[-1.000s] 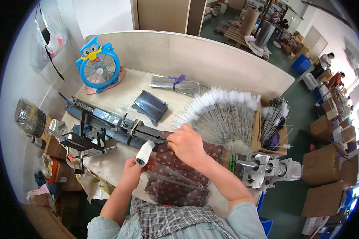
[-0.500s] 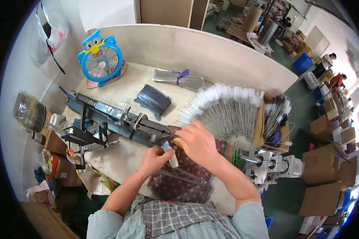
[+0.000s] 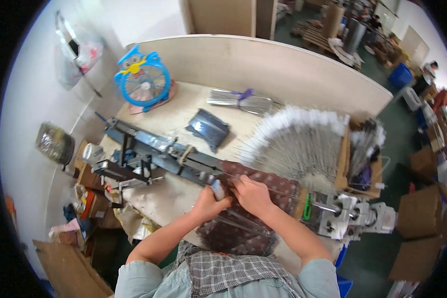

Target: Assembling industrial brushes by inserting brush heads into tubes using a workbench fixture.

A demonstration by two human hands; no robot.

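My left hand (image 3: 209, 204) is closed round a small white piece with a bluish end (image 3: 217, 188), blurred, at the near end of a long dark metal bench fixture (image 3: 171, 155). My right hand (image 3: 253, 194) sits just right of it, its fingers pinched on a thin metal wire (image 3: 283, 191) that runs out to the right. Both hands are over a brown dotted cloth (image 3: 233, 241), on which several thin wires (image 3: 243, 223) lie. The fingertips of my right hand are partly hidden.
Many white-tipped wire brushes (image 3: 298, 139) fan out at the back right, beside a cardboard box (image 3: 342, 166) of more. A metal clamp machine (image 3: 350, 216) stands at the right edge. A blue toy-like fan (image 3: 145, 84), a dark packet (image 3: 208, 128) and a tied wire bundle (image 3: 241, 99) lie behind.
The whole view has shifted, so the scene sits further right and lower. My right hand has turned down beside the left, and a wire now shows extending to its right.
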